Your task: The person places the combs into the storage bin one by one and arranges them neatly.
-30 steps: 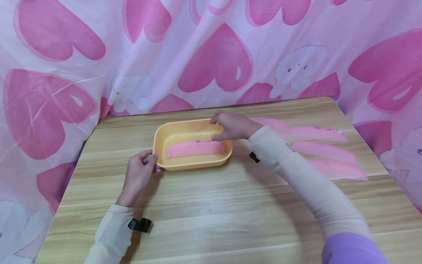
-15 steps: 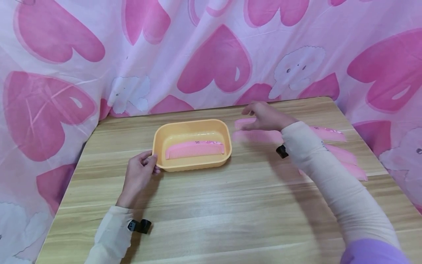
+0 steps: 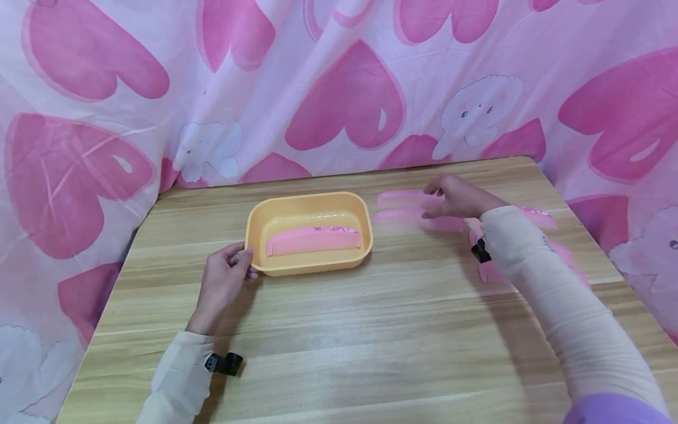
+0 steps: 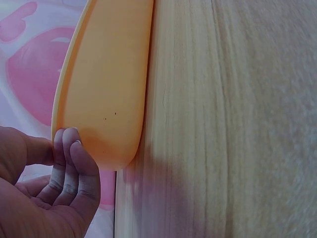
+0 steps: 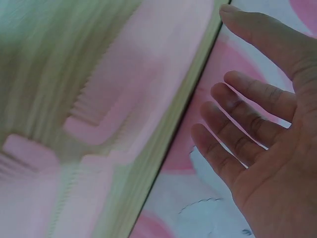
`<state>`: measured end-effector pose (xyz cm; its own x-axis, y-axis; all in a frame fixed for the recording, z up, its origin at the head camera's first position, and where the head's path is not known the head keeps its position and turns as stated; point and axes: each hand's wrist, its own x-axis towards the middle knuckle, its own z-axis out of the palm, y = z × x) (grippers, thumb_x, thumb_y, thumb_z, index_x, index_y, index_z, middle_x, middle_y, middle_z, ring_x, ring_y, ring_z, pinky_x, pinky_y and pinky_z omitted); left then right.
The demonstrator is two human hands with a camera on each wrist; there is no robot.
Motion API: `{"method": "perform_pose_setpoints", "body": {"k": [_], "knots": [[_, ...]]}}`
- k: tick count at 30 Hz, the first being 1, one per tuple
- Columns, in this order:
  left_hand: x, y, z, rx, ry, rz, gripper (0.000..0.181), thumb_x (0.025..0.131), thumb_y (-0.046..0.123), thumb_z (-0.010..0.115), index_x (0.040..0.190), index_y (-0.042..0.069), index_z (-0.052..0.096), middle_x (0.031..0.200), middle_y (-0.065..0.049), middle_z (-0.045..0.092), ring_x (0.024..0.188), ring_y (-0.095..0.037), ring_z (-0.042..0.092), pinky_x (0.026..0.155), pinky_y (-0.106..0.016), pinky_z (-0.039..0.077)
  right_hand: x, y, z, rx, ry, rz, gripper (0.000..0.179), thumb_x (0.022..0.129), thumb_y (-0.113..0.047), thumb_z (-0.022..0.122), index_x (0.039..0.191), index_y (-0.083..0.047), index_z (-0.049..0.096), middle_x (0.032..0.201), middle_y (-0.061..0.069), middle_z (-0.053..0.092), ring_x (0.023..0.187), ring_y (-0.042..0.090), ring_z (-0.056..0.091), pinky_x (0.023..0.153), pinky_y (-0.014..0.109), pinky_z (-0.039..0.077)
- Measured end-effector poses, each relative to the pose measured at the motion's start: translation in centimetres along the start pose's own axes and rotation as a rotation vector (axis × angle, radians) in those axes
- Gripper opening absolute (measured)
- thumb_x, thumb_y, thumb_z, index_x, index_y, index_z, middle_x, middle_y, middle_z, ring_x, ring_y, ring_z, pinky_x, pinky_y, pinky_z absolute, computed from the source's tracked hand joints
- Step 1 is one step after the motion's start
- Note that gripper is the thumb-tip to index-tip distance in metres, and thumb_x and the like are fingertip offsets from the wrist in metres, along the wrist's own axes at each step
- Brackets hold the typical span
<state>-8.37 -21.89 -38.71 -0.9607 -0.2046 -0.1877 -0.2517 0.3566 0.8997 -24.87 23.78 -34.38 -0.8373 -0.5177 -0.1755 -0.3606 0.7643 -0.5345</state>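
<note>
A yellow plastic basin stands on the table with one pink comb lying inside it. My left hand pinches the basin's near left corner by the rim, thumb on one side and fingers on the other in the left wrist view. Over two pink combs lying right of the basin hovers my right hand. Its fingers are spread and hold nothing in the right wrist view, where several combs appear blurred beside it.
More pink combs lie farther right on the wooden table, partly hidden by the right sleeve. A pink heart-patterned curtain hangs along the table's back edge and sides.
My right hand has left the basin and moved right, over the combs on the table. The left hand and the basin have stayed in place.
</note>
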Motion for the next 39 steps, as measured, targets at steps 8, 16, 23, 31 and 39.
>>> {"method": "perform_pose_setpoints", "body": {"k": [8,16,23,31,39], "knots": [[-0.1,0.0,0.0,-0.002,0.001,0.002,0.043,0.106,0.019,0.053,0.141,-0.007,0.052,0.088,-0.012,0.07,0.068,-0.008,0.065,0.064,-0.023,0.061,-0.8,1.9,0.8,0.02,-0.037,0.096,0.068,0.081,-0.021,0.087,0.13,0.014,0.057,0.128,0.03,0.06,0.118,0.044,0.056,0.1,0.059,0.049],[0.0,-0.1,0.1,0.011,-0.002,-0.01,0.044,0.107,0.02,0.052,0.143,-0.006,0.051,0.094,-0.017,0.069,0.07,-0.008,0.066,0.066,-0.022,0.061,-1.0,3.0,1.7,-0.003,-0.043,0.094,0.065,0.079,-0.02,0.089,0.126,0.015,0.06,0.123,0.029,0.062,0.114,0.041,0.058,0.099,0.058,0.05],[0.0,-0.1,0.2,0.013,0.0,-0.011,0.043,0.107,0.02,0.052,0.142,-0.005,0.052,0.095,-0.017,0.069,0.07,-0.008,0.066,0.066,-0.022,0.061,-1.2,3.6,2.3,-0.03,-0.059,0.09,0.062,0.08,-0.02,0.088,0.124,0.015,0.061,0.117,0.028,0.062,0.108,0.04,0.058,0.098,0.057,0.05],[0.0,0.1,0.1,0.032,0.003,-0.001,0.043,0.107,0.021,0.052,0.142,-0.005,0.053,0.093,-0.016,0.069,0.071,-0.008,0.066,0.066,-0.022,0.061,-1.4,3.7,2.3,-0.026,-0.082,0.108,0.057,0.083,-0.016,0.084,0.126,0.013,0.061,0.117,0.026,0.061,0.107,0.037,0.057,0.095,0.054,0.052],[-0.1,0.2,0.0,0.02,0.004,0.024,0.041,0.107,0.018,0.053,0.14,-0.007,0.053,0.087,-0.014,0.069,0.067,-0.007,0.065,0.064,-0.021,0.06,-1.4,3.6,2.2,-0.017,-0.103,0.085,0.055,0.082,-0.013,0.085,0.124,0.014,0.062,0.112,0.023,0.062,0.1,0.033,0.057,0.09,0.05,0.053]]}}
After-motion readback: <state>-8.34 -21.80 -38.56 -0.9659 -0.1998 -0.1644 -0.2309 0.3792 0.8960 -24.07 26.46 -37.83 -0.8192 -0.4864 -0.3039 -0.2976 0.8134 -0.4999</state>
